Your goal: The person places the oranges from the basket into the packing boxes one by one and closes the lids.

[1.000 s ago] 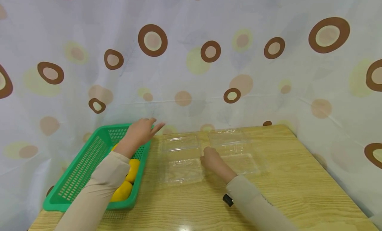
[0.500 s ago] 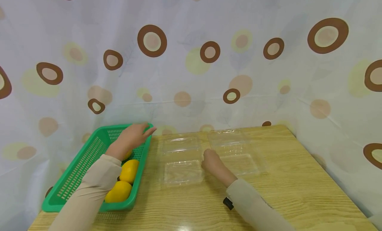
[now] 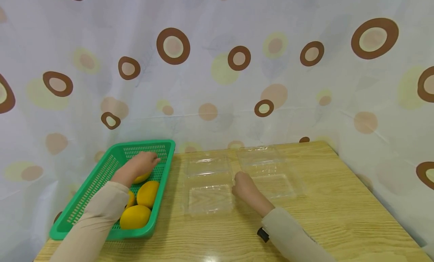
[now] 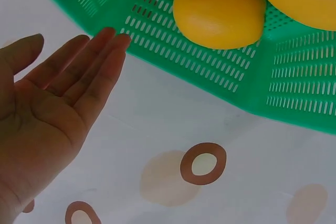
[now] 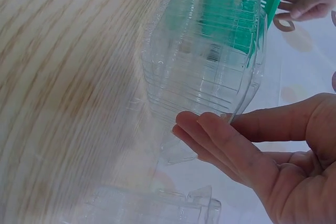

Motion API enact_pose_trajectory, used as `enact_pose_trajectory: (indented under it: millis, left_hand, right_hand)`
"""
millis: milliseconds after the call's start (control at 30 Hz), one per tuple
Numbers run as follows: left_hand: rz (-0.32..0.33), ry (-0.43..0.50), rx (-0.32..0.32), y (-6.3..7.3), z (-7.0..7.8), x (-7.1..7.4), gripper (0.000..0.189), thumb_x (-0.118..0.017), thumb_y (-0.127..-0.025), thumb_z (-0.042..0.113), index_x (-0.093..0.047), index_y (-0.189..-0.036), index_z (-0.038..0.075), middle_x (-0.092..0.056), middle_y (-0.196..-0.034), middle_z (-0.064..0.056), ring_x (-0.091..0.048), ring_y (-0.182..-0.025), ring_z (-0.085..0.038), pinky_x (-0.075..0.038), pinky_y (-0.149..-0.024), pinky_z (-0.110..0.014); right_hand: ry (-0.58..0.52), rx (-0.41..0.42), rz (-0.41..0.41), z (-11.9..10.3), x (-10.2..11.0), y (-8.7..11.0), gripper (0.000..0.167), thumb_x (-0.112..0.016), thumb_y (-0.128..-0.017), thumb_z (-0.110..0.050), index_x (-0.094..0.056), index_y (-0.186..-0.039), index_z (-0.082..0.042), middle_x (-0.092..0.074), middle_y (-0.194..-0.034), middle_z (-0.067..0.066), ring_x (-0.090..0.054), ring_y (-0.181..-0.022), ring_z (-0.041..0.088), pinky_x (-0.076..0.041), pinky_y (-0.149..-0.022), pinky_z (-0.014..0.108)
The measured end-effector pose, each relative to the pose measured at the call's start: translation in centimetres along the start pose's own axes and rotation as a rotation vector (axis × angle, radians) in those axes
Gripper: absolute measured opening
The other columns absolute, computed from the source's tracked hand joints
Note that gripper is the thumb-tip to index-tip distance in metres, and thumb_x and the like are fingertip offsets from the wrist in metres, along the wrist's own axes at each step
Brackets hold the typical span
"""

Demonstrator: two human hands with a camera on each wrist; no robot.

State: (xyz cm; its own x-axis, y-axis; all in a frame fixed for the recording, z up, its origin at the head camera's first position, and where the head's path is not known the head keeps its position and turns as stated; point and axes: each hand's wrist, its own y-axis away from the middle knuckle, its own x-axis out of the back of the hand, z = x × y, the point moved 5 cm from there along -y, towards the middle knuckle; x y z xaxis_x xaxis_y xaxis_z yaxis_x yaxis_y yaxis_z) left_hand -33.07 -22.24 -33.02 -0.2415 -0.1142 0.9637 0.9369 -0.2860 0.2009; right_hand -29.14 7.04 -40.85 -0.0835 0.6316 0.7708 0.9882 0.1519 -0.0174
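On the table [image 3: 346, 205] stands a basket [image 3: 90, 185] at left, the clear left box [image 3: 208, 186] and right box [image 3: 269, 175] to its right. The right hand [image 3: 246, 189] pinches the left box's edge; the left hand [image 3: 142, 164], fingers straight, thumb apart, hovers over yellow fruits [image 3: 148, 194] in the basket's right side.

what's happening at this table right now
A person has their left hand, fingers extended and holding nothing, toward the far end of a green basket with yellow fruit inside. Their right hand pinches the edge of a clear container. A second clear container sits to its right on the wooden table.
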Motion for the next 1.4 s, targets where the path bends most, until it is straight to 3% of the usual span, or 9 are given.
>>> enact_pose_trajectory:
  millis: [200, 367, 500, 633, 800, 1000, 1167, 1233, 1400]
  left_hand:
    - [-0.090, 0.000, 0.023, 0.3, -0.9, -1.3, 0.041, -0.049, -0.099, 0.013, -0.048, -0.128, -0.016, -0.049, -0.131, -0.033, -0.045, -0.123, -0.047, -0.037, -0.101, -0.054]
    - [-0.152, -0.006, 0.044, 0.7, -1.3, -2.3, 0.030, -0.062, -0.093, 0.014, -0.059, -0.105, -0.013, -0.062, -0.098, -0.021, -0.059, -0.093, -0.033, -0.049, -0.084, -0.044]
    - [-0.205, 0.042, 0.113, 1.0, -1.6, -3.1, 0.032, -0.066, -0.091, 0.022, -0.055, -0.098, -0.008, -0.051, -0.084, -0.009, -0.048, -0.078, -0.023, -0.046, -0.075, -0.038]
    - [-0.240, 0.124, 0.170, 1.3, -1.7, -3.5, 0.045, -0.068, -0.090, 0.022, -0.049, -0.114, -0.012, -0.054, -0.097, -0.015, -0.054, -0.081, -0.025, -0.051, -0.075, -0.038]
    - [-0.273, 0.145, 0.193, 1.2, -1.7, -3.9, 0.066, -0.074, -0.084, 0.023, -0.042, -0.127, -0.015, -0.053, -0.115, -0.025, -0.060, -0.080, -0.029, -0.055, -0.071, -0.039]
    - [-0.333, 0.096, 0.235, 1.0, -1.9, -4.6, 0.052, -0.075, -0.080, 0.024, -0.052, -0.112, -0.009, -0.055, -0.098, -0.016, -0.059, -0.080, -0.030, -0.055, -0.072, -0.042]
    - [-0.395, 0.094, 0.282, 1.2, -1.8, -4.7, 0.063, -0.077, -0.075, 0.025, -0.050, -0.124, -0.007, -0.053, -0.093, -0.013, -0.055, -0.083, -0.029, -0.053, -0.072, -0.041]
    - [-0.403, 0.090, 0.270, 1.2, -1.7, -4.8, 0.064, -0.077, -0.076, 0.025, -0.049, -0.125, -0.006, -0.053, -0.094, -0.013, -0.055, -0.082, -0.029, -0.053, -0.073, -0.042]
    - [-0.385, 0.053, 0.217, 1.1, -1.7, -5.0, 0.043, -0.078, -0.075, 0.024, -0.056, -0.103, -0.001, -0.055, -0.088, -0.010, -0.057, -0.078, -0.027, -0.054, -0.072, -0.042]
  right_hand:
    - [-0.036, -0.002, 0.013, 0.1, 0.0, 0.4, 0.030, -0.057, -0.077, 0.012, -0.039, -0.061, -0.006, -0.030, -0.059, 0.000, -0.027, -0.047, 0.010, -0.023, -0.041, 0.019]
    - [-0.079, -0.005, 0.007, 0.2, -0.1, 0.8, 0.019, -0.054, -0.079, 0.015, -0.048, -0.066, 0.001, -0.032, -0.058, 0.000, -0.027, -0.044, 0.008, -0.023, -0.039, 0.018]
    - [-0.086, 0.001, 0.019, 0.2, -0.1, 1.0, 0.012, -0.053, -0.078, 0.016, -0.051, -0.071, 0.006, -0.035, -0.058, 0.002, -0.030, -0.045, 0.009, -0.025, -0.040, 0.018]
    - [-0.085, 0.009, 0.036, 0.3, -0.2, 1.1, 0.016, -0.053, -0.078, 0.015, -0.049, -0.068, 0.003, -0.036, -0.059, 0.002, -0.032, -0.046, 0.010, -0.027, -0.040, 0.019]
    - [-0.074, 0.022, 0.056, 0.2, -0.2, 1.1, 0.029, -0.051, -0.077, 0.016, -0.042, -0.061, -0.006, -0.032, -0.054, -0.002, -0.028, -0.043, 0.008, -0.023, -0.038, 0.018]
    - [-0.066, 0.034, 0.071, 0.0, -0.1, 1.1, 0.026, -0.053, -0.077, 0.015, -0.045, -0.060, -0.003, -0.031, -0.055, -0.002, -0.027, -0.044, 0.008, -0.022, -0.039, 0.018]
    - [-0.086, 0.035, 0.065, 0.1, -0.1, 1.1, 0.034, -0.052, -0.077, 0.016, -0.040, -0.057, -0.008, -0.028, -0.053, -0.004, -0.025, -0.043, 0.006, -0.021, -0.038, 0.017]
    - [-0.088, 0.036, 0.065, 0.1, -0.1, 1.1, 0.038, -0.052, -0.077, 0.017, -0.036, -0.056, -0.011, -0.027, -0.052, -0.005, -0.024, -0.042, 0.006, -0.020, -0.038, 0.017]
    - [-0.074, 0.031, 0.063, 0.1, -0.1, 1.0, 0.043, -0.053, -0.079, 0.016, -0.033, -0.055, -0.014, -0.025, -0.051, -0.005, -0.023, -0.042, 0.005, -0.020, -0.038, 0.016]
